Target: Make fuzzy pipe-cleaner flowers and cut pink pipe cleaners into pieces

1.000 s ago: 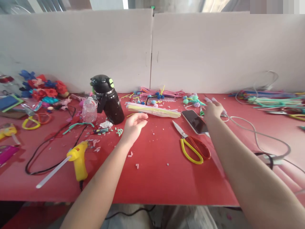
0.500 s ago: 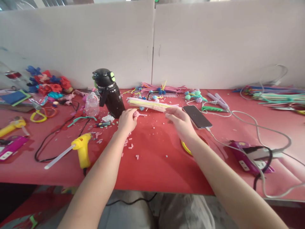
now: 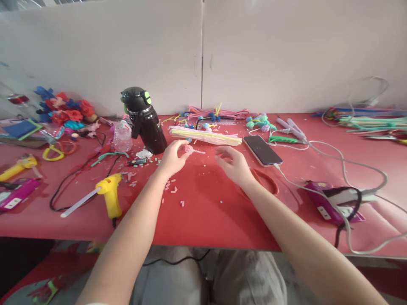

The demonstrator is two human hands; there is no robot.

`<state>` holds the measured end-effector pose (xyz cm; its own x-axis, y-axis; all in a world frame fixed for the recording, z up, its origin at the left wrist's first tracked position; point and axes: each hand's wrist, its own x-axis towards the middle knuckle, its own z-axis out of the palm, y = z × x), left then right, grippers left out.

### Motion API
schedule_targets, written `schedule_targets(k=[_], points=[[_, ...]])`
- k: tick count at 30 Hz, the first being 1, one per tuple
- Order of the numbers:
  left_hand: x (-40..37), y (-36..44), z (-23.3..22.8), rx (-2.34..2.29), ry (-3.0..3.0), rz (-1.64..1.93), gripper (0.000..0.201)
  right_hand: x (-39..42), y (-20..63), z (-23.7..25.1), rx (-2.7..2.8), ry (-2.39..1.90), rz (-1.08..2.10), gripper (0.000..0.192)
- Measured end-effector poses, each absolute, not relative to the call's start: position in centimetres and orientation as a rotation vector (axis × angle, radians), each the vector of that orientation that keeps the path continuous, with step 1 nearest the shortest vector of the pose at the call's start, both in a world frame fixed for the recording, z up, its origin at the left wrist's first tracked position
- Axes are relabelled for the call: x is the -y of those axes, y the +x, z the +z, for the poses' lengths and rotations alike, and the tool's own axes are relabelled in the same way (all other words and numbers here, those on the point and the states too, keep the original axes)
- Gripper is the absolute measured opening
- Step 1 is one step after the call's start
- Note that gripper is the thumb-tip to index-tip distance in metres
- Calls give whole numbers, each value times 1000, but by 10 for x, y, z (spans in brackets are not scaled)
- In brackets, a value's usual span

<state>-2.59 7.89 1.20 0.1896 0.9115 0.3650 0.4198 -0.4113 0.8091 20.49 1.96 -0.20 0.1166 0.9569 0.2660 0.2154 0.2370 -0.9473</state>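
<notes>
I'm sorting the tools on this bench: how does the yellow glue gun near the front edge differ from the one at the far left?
The near glue gun lies free on the red table, wholly in view, with a long white glue stick jutting from its back. The far-left glue gun is partly cut off at the frame edge, and no such long stick shows. Both are yellow and lie on their sides.

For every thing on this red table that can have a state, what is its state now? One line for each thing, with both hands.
Left hand: closed on a small pink piece.
Right hand: open, empty, above the table.
Black bottle: upright, lid shut.
Clear plastic bottle: upright.
Phone: flat, screen dark, cable plugged in.
Yellow glue gun: lying down, glue stick in the back.
Straw pack: lying flat.
Scissors: partly hidden by the right arm.
</notes>
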Motion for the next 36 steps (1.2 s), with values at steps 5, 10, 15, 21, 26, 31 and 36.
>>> schedule_targets(k=[5, 10, 15, 21, 26, 31, 36], points=[[-63, -9, 20, -1030, 1856, 1085, 34, -18, 201, -5, 1549, -1211, 740, 29], [-58, -4, 22, -1030, 1796, 1075, 31, -18, 199, -7, 1571, -1221, 769, 14], [-61, -4, 21, -1064, 1708, 1128, 25, -19, 203, -6, 1629, -1265, 699, 12], [-66, -5, 21, -1075, 1659, 1217, 15, -19, 209, -3, 1667, -1461, 609, 38], [-66, -5, 22, -1064, 1738, 1216, 12, -23, 211, -5, 1624, -1281, 485, 32], [-61, -3, 23, -1090, 1796, 1187, 16, -23, 210, -5, 1654, -1185, 454, 34], [-54, 0, 26, -990, 1801, 1134, 23, -18, 202, -6, 1722, -1153, 574, 36]])
